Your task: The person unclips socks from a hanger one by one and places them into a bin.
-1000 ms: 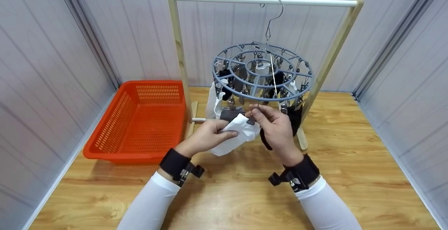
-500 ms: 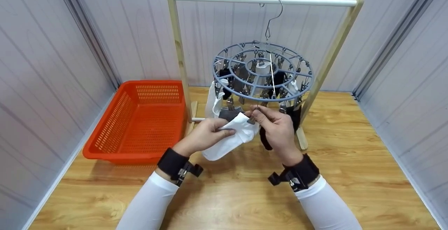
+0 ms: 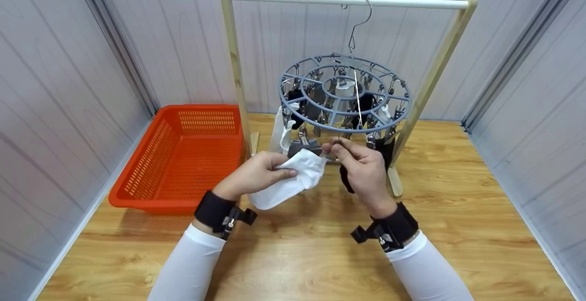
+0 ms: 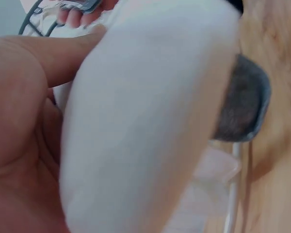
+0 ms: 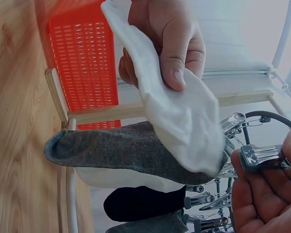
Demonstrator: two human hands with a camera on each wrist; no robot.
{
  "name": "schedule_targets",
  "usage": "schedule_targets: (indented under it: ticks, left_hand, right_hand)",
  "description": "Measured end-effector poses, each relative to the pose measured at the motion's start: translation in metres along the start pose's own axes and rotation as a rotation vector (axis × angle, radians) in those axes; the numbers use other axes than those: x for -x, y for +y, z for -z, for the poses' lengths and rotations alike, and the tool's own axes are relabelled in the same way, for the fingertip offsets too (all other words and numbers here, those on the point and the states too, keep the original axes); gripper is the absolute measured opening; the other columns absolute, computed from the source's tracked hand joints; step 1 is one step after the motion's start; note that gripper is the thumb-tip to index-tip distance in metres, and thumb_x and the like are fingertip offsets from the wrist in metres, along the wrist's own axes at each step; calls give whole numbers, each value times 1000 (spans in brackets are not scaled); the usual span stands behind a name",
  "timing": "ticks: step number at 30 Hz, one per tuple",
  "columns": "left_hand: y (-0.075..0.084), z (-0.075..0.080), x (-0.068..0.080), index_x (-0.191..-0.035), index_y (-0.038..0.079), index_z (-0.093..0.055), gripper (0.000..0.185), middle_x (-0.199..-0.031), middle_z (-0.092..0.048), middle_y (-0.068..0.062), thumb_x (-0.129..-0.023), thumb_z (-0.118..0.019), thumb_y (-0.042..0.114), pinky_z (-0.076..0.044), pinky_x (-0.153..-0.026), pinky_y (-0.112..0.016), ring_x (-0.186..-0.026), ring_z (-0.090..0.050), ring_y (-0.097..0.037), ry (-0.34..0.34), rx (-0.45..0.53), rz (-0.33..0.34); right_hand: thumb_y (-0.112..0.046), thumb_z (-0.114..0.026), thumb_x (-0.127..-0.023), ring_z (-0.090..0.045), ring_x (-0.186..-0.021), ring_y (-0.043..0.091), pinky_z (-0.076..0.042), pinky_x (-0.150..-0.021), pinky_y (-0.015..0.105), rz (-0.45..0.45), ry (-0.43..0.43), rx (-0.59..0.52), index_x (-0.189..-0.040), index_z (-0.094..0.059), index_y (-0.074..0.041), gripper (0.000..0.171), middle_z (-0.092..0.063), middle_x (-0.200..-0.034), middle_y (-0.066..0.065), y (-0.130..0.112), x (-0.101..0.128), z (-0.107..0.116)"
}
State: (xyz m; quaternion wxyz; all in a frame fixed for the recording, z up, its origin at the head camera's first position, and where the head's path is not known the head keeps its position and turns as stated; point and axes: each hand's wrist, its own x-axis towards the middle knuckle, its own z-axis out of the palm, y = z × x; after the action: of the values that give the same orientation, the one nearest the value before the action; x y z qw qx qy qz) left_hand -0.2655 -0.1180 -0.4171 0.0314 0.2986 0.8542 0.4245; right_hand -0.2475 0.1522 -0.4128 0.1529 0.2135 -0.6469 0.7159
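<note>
My left hand [image 3: 263, 171] grips a white sock [image 3: 293, 179] by its upper end, thumb on top. The sock's tip lies just left of a metal clip [image 3: 330, 153] that my right hand [image 3: 341, 150] pinches under the round grey-blue peg hanger [image 3: 344, 94]. In the right wrist view the white sock [image 5: 179, 116] hangs from the left hand [image 5: 165, 34], close to the pinched clip [image 5: 259, 155]. A grey sock [image 5: 121, 150] and a black sock [image 5: 140, 204] hang behind it. The white sock [image 4: 145, 121] fills the left wrist view.
The hanger hooks onto a white rail of a wooden rack [image 3: 232, 62] on a wooden table [image 3: 297, 255]. Several socks stay clipped to it. An orange plastic basket [image 3: 183, 159] sits at the left. Grey panel walls close in on three sides.
My left hand has drawn the white sock leftward and slightly down, away from the clip. The right hand has stayed on the clip.
</note>
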Motion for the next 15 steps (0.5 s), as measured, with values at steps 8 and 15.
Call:
schedule_targets:
  ticks: [8, 15]
  left_hand:
    - [6, 16, 9, -92, 11, -74, 19, -80, -57, 6, -106, -79, 23, -39, -65, -26, -75, -53, -13, -43, -5, 11]
    - [8, 25, 15, -86, 14, -69, 25, -74, -47, 8, -105, -81, 26, -34, -64, -27, -71, -49, -13, -31, -1, 39]
  right_hand:
    - [-3, -76, -105, -81, -109, 30, -62, -101, 41, -18, -14, 65, -128, -74, 13, 28, -82, -114, 21, -5, 2, -1]
    - [-16, -88, -98, -79, -95, 21, -62, -83, 26, 79, 38, 337, -131, -80, -2, 37, -84, -114, 6, -12, 5, 0]
